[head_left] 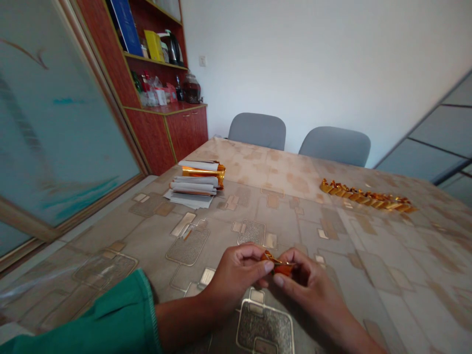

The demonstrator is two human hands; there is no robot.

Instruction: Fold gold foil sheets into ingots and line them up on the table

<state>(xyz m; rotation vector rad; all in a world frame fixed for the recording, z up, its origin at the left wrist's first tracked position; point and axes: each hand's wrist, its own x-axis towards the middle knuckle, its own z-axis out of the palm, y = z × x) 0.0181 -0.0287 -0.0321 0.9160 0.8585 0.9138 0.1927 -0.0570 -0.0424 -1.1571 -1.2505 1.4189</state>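
Observation:
Between my two hands is a small folded piece of gold foil paper (283,268), shiny and orange-gold. My left hand (241,268) pinches its left end between thumb and fingers. On the other end, my right hand (308,278) has its thumb and fingers closed. Both hands are just above the patterned tablecloth near the front of the table. To the far right lies a long row of folded gold foil pieces (365,196), set side by side. At the left is a stack of foil paper sheets (195,187), white on one face and gold on the other.
A patterned cloth covers the table (295,216). Behind its far edge stand two grey chairs, a left chair (257,130) and a right chair (335,146). A red-brown cabinet (184,132) with shelved goods and a frosted sliding door (55,123) are on the left.

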